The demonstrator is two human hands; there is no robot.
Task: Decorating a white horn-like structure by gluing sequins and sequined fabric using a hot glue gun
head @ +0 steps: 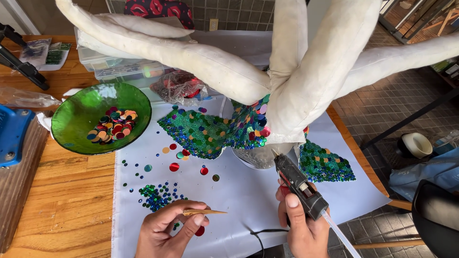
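Right hand (pixel 306 229) grips black glue gun (pixel 299 184), nozzle up toward the sequinned fabric figure (pixel 210 131) on white sheet (pixel 239 191). Left hand (pixel 167 229) pinches a thin wooden stick (pixel 205 211). Gun looks rigid, light; hold by handle, tip likely hot. Clear packets (pixel 45 53), green inside, at table's far-left corner.

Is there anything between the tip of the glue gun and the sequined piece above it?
Nothing visible. The right hand aims the glue gun up at the silver base; its nozzle is almost touching.
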